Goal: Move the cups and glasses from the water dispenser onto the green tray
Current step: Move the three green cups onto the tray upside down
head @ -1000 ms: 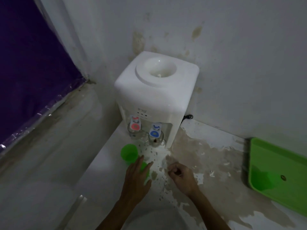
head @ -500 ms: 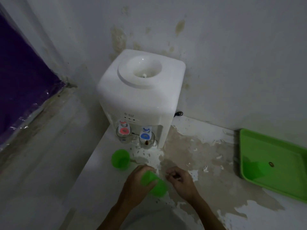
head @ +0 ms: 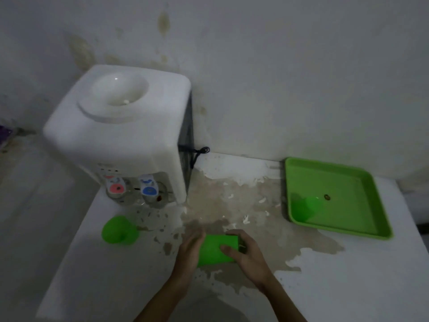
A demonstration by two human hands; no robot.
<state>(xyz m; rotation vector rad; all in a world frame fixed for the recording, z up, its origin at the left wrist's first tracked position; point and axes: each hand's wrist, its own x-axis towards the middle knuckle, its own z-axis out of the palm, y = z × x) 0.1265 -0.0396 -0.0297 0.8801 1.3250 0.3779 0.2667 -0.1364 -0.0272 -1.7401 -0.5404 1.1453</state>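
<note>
I had a green cup (head: 214,249) lying sideways between my hands, my right hand (head: 243,253) wrapped over its far end and my left hand (head: 189,248) flat and open against its near side, so this looked like the handover before the carry. Right of that hold and farther back sat the green tray (head: 362,231), the stained counter (head: 325,287) between bare, its raised rim the one edge to lift over. Left of my hands stood a second green cup (head: 119,230), and beyond it two glasses (head: 121,197) under the water dispenser (head: 120,135) taps.
</note>
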